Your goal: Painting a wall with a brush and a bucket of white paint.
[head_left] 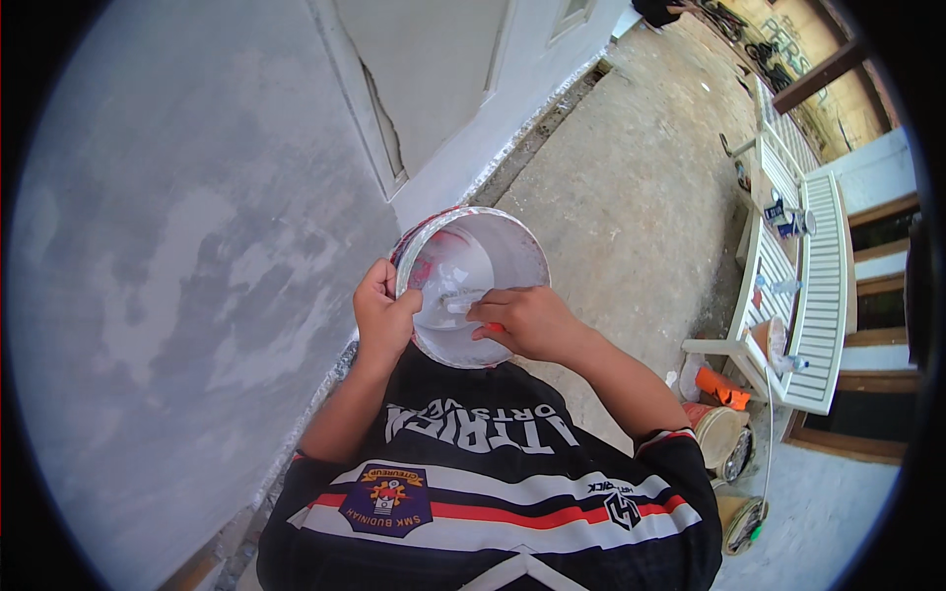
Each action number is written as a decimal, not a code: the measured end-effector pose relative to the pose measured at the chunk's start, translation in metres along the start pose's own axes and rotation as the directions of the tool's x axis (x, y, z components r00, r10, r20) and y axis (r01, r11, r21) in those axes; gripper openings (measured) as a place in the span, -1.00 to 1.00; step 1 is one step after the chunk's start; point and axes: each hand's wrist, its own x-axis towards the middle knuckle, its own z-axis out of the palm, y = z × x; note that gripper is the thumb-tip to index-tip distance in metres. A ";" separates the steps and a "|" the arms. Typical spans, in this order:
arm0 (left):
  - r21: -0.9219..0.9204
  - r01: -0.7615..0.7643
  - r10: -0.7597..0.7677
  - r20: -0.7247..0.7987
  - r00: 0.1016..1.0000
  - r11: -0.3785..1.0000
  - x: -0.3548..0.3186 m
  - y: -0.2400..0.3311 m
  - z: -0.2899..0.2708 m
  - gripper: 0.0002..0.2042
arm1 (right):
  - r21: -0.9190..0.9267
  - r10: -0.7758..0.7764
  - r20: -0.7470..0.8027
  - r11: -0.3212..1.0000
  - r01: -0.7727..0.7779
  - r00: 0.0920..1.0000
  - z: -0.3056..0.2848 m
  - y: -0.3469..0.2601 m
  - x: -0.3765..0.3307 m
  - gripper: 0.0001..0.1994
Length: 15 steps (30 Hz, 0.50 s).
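Note:
A round paint bucket point(527, 241) with a white, paint-smeared inside and red marks on its outer wall is held in front of my body, its mouth tilted toward me. My left hand point(382, 313) grips the rim at the left, thumb over the edge. Inside the mouth, my right hand point(527, 320) is closed around an orange-red handle, apparently that of a paintbrush point(459, 304). Its pale, paint-coated end lies low in the bucket, and the fingers partly hide it. Wet white paint point(448, 271) shows on the bucket's bottom.
Close on my left stands a wall point(187, 246) with patchy white and grey paint. A concrete floor point(631, 148) stretches ahead. At the right, a white slatted bench point(823, 295) carries bottles and cans; paint buckets point(719, 433) and an orange item point(722, 388) are near its end.

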 end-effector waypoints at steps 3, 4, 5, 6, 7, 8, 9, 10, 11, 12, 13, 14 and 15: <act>0.025 -0.030 0.030 -0.032 0.999 0.999 0.003 0.005 -0.007 -0.77 | -0.134 -0.042 0.072 0.990 0.052 0.996 0.018 0.012 0.018 -0.80; 0.022 -0.035 0.036 -0.037 0.999 0.999 0.005 0.005 -0.010 -0.77 | -0.132 -0.053 0.080 0.989 0.063 0.995 0.018 0.011 0.024 -0.80; 0.019 -0.041 0.042 -0.039 0.998 0.999 0.008 0.006 -0.013 -0.77 | -0.143 -0.045 0.066 0.988 0.054 0.997 0.018 0.011 0.029 -0.80; 0.017 -0.041 0.042 -0.047 0.998 0.999 0.011 0.006 -0.017 -0.77 | -0.155 -0.036 0.050 0.987 0.043 0.998 0.018 0.010 0.035 -0.80; 0.017 -0.031 0.032 -0.042 0.999 0.999 0.013 0.007 -0.019 -0.77 | -0.156 -0.037 0.051 0.987 0.045 0.998 0.018 0.011 0.041 -0.80; 0.017 -0.021 0.022 -0.036 0.999 1.000 0.016 0.008 -0.022 -0.77 | -0.177 0.006 0.091 0.984 0.010 0.996 0.019 0.012 0.048 -0.78; 0.015 -0.021 0.022 -0.035 0.999 1.000 0.018 0.008 -0.026 -0.77 | -0.199 0.051 0.129 0.980 -0.024 0.990 0.020 0.012 0.054 -0.75; 0.034 -0.043 0.044 -0.045 0.998 0.999 0.020 0.007 -0.029 -0.77 | -0.200 0.050 0.132 0.979 -0.023 0.990 0.018 0.012 0.060 -0.75; 0.053 -0.063 0.066 -0.056 0.996 0.997 0.024 0.006 -0.031 -0.77 | -0.194 0.048 0.114 0.981 -0.025 0.992 0.016 0.010 0.066 -0.75; 0.051 -0.059 0.062 -0.061 0.996 0.997 0.029 0.007 -0.035 -0.77 | -0.186 0.045 0.098 0.982 -0.026 0.994 0.014 0.010 0.072 -0.75; 0.052 -0.023 0.027 -0.070 0.997 0.998 0.031 0.008 -0.038 -0.77 | -0.179 0.044 0.105 0.984 -0.024 0.993 0.015 0.011 0.078 -0.75; 0.053 0.015 -0.010 -0.084 0.996 0.998 0.032 0.009 -0.042 -0.76 | -0.188 0.051 0.126 0.982 -0.027 0.991 0.016 0.015 0.084 -0.75; 0.057 0.027 -0.021 -0.098 0.995 0.998 0.032 0.010 -0.043 -0.76 | -0.195 0.055 0.149 0.980 -0.025 0.987 0.017 0.018 0.089 -0.74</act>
